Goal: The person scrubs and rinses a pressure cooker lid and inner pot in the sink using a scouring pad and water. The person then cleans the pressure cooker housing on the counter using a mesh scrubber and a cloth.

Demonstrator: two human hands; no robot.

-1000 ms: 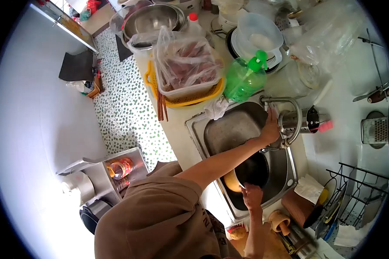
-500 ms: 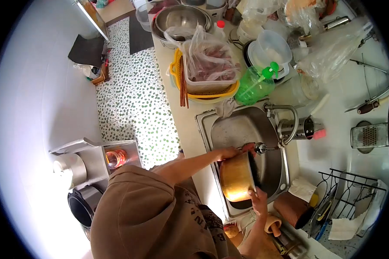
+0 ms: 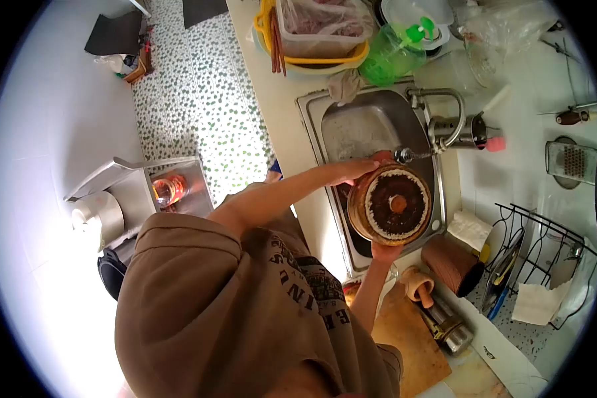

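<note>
A golden-sided pot (image 3: 398, 204) is held over the sink (image 3: 320, 126), tipped so that its round underside faces up. That underside is dark brown with a pale ring and an orange spot in the middle. My left hand (image 3: 359, 171) is on the pot's upper left side near the faucet head. At its lower edge my right hand (image 3: 386, 251) grips the pot, with the fingers partly hidden beneath it. Right beside the pot's top is the faucet (image 3: 454, 109). Something reddish (image 3: 381, 156) shows behind my left hand, too covered to name.
A green pump bottle (image 3: 386, 60) and a yellow basket (image 3: 265, 30) with a plastic tub stand beyond the sink. A brown cylindrical container (image 3: 451, 264), a mortar (image 3: 416, 284) and a wire rack (image 3: 534, 232) are to the right. A cutting board (image 3: 411, 351) lies nearby.
The pot has been turned from its side, so its underside now faces up. Both hands have shifted with it. The camera view has also moved.
</note>
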